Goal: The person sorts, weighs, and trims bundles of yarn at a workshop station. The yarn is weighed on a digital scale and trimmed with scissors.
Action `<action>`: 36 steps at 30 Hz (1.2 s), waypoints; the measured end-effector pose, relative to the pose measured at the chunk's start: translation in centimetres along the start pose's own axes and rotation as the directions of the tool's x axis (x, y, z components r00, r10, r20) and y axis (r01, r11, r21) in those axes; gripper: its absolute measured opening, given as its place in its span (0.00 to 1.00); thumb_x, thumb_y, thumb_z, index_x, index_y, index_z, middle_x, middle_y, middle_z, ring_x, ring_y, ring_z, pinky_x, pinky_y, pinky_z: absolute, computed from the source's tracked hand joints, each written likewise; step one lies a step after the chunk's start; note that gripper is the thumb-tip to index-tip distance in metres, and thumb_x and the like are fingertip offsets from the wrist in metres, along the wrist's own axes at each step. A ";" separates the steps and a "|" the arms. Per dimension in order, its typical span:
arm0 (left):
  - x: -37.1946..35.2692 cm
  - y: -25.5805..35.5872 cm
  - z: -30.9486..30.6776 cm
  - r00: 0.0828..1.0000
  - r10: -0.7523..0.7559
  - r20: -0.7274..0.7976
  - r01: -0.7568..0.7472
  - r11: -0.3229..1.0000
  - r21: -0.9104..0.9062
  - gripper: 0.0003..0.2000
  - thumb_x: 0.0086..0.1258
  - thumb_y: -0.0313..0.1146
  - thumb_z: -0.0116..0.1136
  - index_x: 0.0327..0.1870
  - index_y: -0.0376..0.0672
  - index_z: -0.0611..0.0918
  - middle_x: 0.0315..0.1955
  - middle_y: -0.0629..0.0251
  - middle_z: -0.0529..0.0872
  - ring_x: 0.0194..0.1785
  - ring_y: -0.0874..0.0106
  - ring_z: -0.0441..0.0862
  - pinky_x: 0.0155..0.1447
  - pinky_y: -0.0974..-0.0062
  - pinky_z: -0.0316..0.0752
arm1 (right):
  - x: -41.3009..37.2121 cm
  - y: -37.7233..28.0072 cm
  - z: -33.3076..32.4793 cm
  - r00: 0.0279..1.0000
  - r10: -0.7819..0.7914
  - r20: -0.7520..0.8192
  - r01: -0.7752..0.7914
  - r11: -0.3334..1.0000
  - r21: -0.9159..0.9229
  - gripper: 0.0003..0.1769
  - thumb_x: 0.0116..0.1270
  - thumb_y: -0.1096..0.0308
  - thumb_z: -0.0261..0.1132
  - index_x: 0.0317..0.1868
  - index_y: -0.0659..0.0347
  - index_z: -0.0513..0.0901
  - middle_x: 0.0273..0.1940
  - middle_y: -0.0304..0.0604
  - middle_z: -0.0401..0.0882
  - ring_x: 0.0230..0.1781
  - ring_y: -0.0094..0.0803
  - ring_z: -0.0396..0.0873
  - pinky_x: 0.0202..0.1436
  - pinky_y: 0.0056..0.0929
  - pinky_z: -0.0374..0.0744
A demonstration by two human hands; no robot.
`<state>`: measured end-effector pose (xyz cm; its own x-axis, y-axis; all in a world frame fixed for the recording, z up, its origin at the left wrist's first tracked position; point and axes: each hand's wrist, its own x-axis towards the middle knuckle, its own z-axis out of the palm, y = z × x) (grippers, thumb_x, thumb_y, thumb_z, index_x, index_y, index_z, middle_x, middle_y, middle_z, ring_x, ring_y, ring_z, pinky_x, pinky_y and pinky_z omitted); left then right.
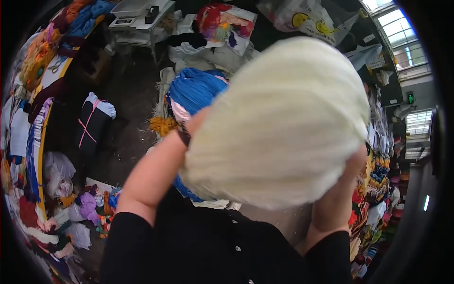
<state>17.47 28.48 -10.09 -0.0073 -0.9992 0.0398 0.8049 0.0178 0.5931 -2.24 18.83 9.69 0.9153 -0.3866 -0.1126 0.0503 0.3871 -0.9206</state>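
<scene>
Held up in front of my chest is a large, rounded cream bundle (279, 128), blurred by motion, which looks like yarn. My left hand (197, 122) grips its left side, with the fingers hidden behind it. On the lower right side, my right hand (355, 160) holds the bundle too, and most of that hand is covered or blurred. A dark band circles my left wrist. Just beyond my left hand lies a blue yarn bundle (196, 90) with pale pink cloth, and mustard yarn (163, 126) sits beside it.
A yellow-edged table (54, 78) piled with colored yarn runs along the left. A black bundle tied with pink cord (92, 120) stands on the floor. At the back are a scale (127, 19) and a printed plastic bag (307, 21). Yarn stacks (379, 168) line the right side.
</scene>
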 end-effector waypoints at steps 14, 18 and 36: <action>-8.0 4.5 -19.8 0.033 0.841 -0.540 -0.136 0.539 0.832 0.15 0.71 0.32 0.48 0.54 0.35 0.76 0.42 0.64 0.82 0.46 0.71 0.80 0.49 0.72 0.75 | 10.7 -5.2 1.5 0.916 -0.320 -0.241 0.369 0.909 0.194 0.23 0.52 0.75 0.58 0.50 0.73 0.77 0.46 0.57 0.81 0.45 0.46 0.81 0.55 0.41 0.78; -2.6 -17.5 -17.3 0.452 0.412 -0.791 0.409 0.693 0.594 0.39 0.53 0.41 0.64 0.64 0.35 0.60 0.56 0.51 0.68 0.60 0.60 0.65 0.63 0.67 0.62 | 6.0 -10.8 -9.3 0.890 -0.453 0.048 0.438 0.880 0.185 0.26 0.65 0.66 0.56 0.61 0.70 0.71 0.57 0.57 0.76 0.57 0.52 0.76 0.64 0.53 0.73; 14.9 -25.8 -7.0 0.612 -0.166 -0.773 0.306 0.951 0.038 0.14 0.71 0.33 0.49 0.51 0.36 0.80 0.42 0.57 0.85 0.41 0.64 0.84 0.42 0.66 0.79 | -15.9 -16.4 -24.7 0.421 -0.584 -0.694 0.457 0.797 -0.394 0.21 0.66 0.73 0.57 0.58 0.73 0.72 0.56 0.60 0.76 0.56 0.50 0.78 0.60 0.51 0.78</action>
<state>0.74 12.89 -30.49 0.3205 -0.6422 -0.6963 0.7411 -0.2878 0.6066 -27.52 -2.04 17.39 0.0789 -0.9697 0.2311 0.3005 -0.1979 -0.9330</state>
